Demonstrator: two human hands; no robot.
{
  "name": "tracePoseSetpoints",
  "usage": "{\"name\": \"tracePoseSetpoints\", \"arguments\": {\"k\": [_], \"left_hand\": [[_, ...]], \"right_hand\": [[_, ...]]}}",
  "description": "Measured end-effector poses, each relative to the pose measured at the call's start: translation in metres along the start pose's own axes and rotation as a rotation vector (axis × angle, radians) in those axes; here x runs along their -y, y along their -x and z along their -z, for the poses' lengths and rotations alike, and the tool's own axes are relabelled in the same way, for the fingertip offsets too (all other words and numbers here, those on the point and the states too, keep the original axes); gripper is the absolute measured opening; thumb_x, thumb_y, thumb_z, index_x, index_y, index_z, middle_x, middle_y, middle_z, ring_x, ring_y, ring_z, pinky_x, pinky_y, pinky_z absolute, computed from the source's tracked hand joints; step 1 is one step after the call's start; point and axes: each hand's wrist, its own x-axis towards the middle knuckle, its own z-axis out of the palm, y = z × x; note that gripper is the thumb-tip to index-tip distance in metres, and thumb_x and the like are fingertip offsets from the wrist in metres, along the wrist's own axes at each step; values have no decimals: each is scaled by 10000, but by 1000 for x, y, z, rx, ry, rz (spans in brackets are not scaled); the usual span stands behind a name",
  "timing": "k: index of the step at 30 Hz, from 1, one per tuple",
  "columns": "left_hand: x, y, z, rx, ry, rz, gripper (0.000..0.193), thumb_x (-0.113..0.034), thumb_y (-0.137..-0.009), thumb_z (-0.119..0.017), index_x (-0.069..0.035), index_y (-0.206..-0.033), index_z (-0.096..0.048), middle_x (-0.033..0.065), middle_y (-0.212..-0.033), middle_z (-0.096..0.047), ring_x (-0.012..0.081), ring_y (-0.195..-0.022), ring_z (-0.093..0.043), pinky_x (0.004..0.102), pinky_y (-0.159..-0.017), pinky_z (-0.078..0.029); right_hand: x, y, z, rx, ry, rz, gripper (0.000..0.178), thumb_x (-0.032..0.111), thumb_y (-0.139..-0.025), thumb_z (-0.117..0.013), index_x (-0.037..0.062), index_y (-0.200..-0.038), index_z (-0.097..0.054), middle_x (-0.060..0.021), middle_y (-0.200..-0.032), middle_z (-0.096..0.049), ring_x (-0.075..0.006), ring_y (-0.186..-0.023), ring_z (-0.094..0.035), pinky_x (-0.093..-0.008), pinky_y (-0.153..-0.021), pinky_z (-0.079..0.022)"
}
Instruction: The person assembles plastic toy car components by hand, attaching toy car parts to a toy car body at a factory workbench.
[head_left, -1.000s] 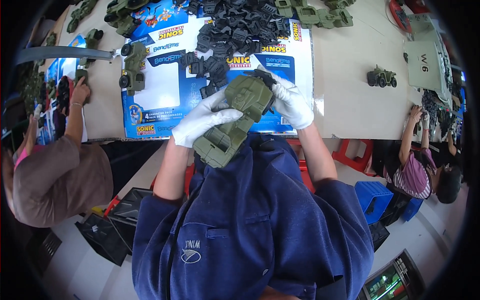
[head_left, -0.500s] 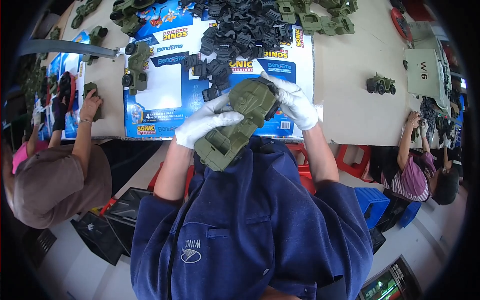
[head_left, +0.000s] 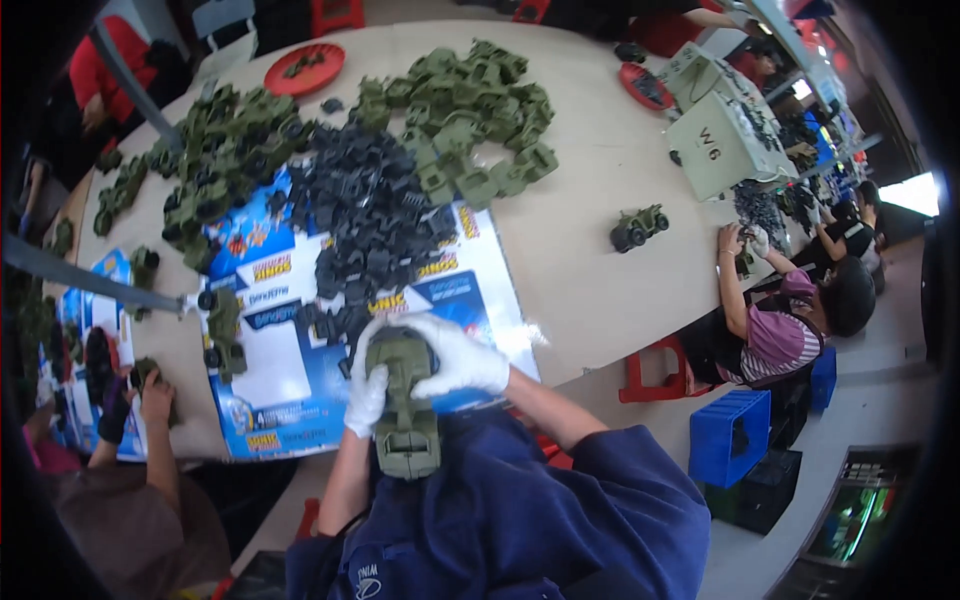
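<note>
Both of my hands, in white gloves, hold an olive-green toy jeep above the table's near edge. Its open rear end points toward my body, and its other end lies between my hands. My left hand is closed along its left side. Around the far end and right side wraps my right hand. Just beyond the gloves is a heap of small black plastic parts on a printed blue-and-white cardboard sheet. The fingertips at the far end are partly hidden.
Green toy bodies and wheeled jeeps are piled farther back. One jeep lies on the sheet's left edge, another to the right. A metal bar crosses at left. Co-workers sit on both sides; a blue crate is right.
The view has swung, bringing more of the table's far side into sight. The jeep has turned from slanted to nearly lengthwise, and my hands have closed in around its far end.
</note>
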Motion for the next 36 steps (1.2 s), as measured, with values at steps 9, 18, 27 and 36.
{"name": "tracePoseSetpoints", "arguments": {"k": [9, 18, 27, 36], "left_hand": [[-18, -10, -11, -182, -255, -176, 698, -594, -888, -552, 16, -1225, -519, 182, -1266, -561, 294, -1206, -527, 402, -1042, -388], [-15, -15, -7, -254, -318, -218, 362, -296, -950, -487, 21, -1097, -581, 150, -1077, -620, 251, -1017, -591, 360, -927, -444], [35, -36, 41, -141, -872, 108, 516, -445, -869, -656, -94, -1240, -577, 176, -1236, -586, 383, -1140, -566, 443, -957, -451], [-1, -29, 303, -855, -1384, 609, 928, -562, -724, -751, -91, -1439, -394, 197, -1255, -592, 354, -1082, -610, 417, -887, -498]], "right_hand": [[19, -1, -23, -254, -12, 57, 951, 541, -764, -734, -2, -1436, -334, -236, -1428, -435, -395, -1301, -448, -444, -1088, -351], [16, -12, -37, -493, 52, 151, 543, 404, -849, -632, 17, -1209, -505, -212, -1184, -604, -399, -1061, -586, -455, -953, -436], [-84, 42, 30, -867, -148, -682, 285, 238, -1007, -518, 23, -1163, -622, -108, -1101, -642, -184, -981, -610, -330, -881, -499], [-153, 123, 63, -1247, -345, -765, 520, 239, -971, -600, 15, -1413, -441, -114, -1263, -583, -196, -1034, -606, -343, -874, -526]]}}
